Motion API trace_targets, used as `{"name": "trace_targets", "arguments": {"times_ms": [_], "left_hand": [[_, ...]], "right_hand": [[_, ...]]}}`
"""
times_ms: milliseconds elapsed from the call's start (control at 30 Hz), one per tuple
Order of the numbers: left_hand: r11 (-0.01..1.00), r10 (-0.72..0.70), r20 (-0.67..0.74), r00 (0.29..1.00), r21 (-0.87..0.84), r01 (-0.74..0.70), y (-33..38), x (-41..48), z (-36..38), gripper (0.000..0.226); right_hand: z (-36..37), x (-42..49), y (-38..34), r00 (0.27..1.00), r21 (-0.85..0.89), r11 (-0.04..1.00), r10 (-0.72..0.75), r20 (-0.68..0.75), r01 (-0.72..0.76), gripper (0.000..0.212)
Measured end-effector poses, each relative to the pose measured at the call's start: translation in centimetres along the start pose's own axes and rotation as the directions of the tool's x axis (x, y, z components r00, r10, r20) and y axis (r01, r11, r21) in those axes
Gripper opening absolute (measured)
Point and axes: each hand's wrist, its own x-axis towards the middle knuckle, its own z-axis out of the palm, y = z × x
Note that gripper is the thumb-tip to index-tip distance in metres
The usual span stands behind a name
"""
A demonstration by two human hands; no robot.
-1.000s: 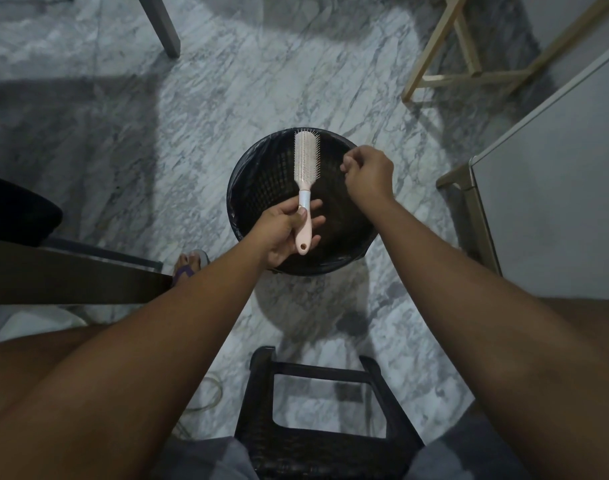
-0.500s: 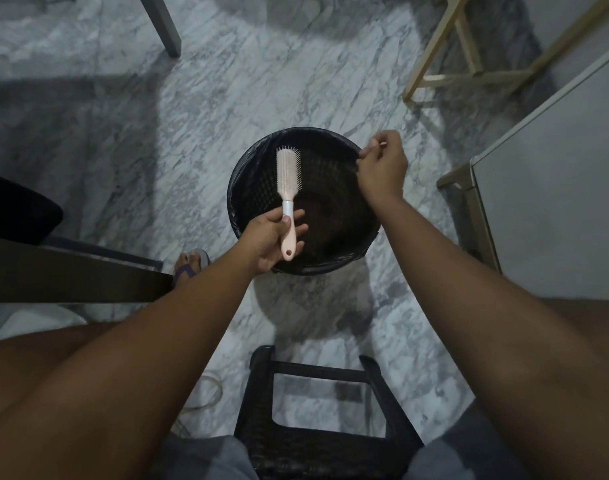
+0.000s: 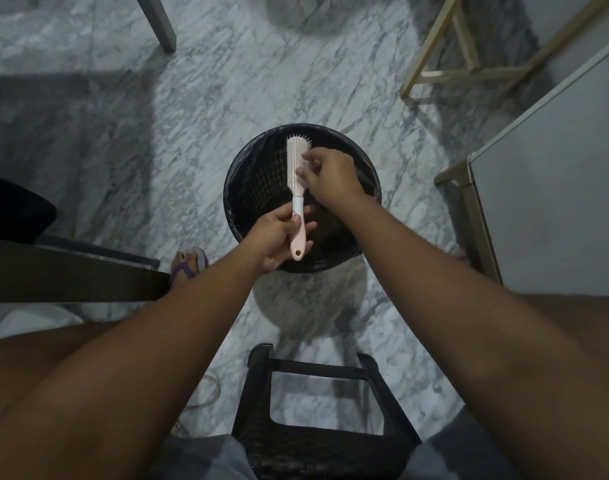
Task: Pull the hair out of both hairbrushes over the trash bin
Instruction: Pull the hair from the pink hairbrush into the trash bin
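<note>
Pinching hairbrush (image 3: 295, 161) bristles, right hand (image 3: 330, 174)

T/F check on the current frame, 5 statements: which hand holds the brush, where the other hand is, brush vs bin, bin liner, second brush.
1. The left hand grips the brush by its handle. True.
2. The right hand rests on the bin rim. False: its fingers are at the brush head, above the bin opening.
3. The brush is held over the bin. True.
4. The bin has no liner. False: a black bag lines it.
5. A second brush lies on the floor beside the bin. False: only one brush is in view.
</note>
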Motion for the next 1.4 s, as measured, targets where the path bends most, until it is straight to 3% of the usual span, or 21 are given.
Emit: {"name": "trace_targets", "arguments": {"times_ms": [133,267,567,800,867,967,1100,1267,1400], "left_hand": [[0.997,0.014,-0.023,1.000,0.081,-0.012,-0.1,0.0,-0.2,0.036],[0.994,-0.005,-0.018,1.000,0.105,0.007,-0.5,-0.2,-0.2,0.037],[0.998,-0.023,0.034,0.999,-0.051,0.024,0.1,-0.1,0.2,0.037],[0.995,-0.021,0.059,0.998,-0.100,0.027,0.0,0.1,-0.2,0.031],[0.994,-0.016,0.064,0.998,-0.106,0.023,0.1,0.2,-0.4,0.030],[0.994,-0.012,0.082,0.997,-0.106,0.021,0.1,0.2,-0.3,0.031],[0.995,-0.032,0.118,0.993,-0.093,0.043,-0.1,0.1,-0.1,0.036],[1.000,-0.020,0.104,0.994,-0.008,0.021,-0.2,-0.1,0.2,0.036],[1.000,-0.005,0.077,0.997,-0.009,0.006,-0.1,-0.1,0.6,0.034]], "right_hand": [[-0.1,0.1,-0.1,1.000,-0.102,0.995,0.014,0.000,-0.014,0.015],[0.3,0.0,0.3,1.000,-0.244,0.970,0.016,0.009,-0.013,0.016],[-2.0,0.2,-0.6,0.975,0.163,0.986,0.074,-0.211,-0.040,0.017],[-4.1,0.6,-0.4,0.905,0.302,0.952,0.080,-0.418,0.055,0.016],[-3.7,0.5,0.7,0.916,0.293,0.956,0.145,-0.375,-0.032,0.016],[-2.3,0.1,1.7,0.955,0.240,0.950,0.242,-0.170,-0.198,0.020],[-1.2,-0.2,0.8,0.978,0.195,0.960,0.207,-0.014,-0.201,0.045],[-1.6,0.5,-0.1,0.978,0.086,0.980,0.186,-0.098,-0.178,0.026],[-2.2,0.7,-0.5,0.984,-0.007,0.987,0.159,-0.085,-0.161,0.013]]}}
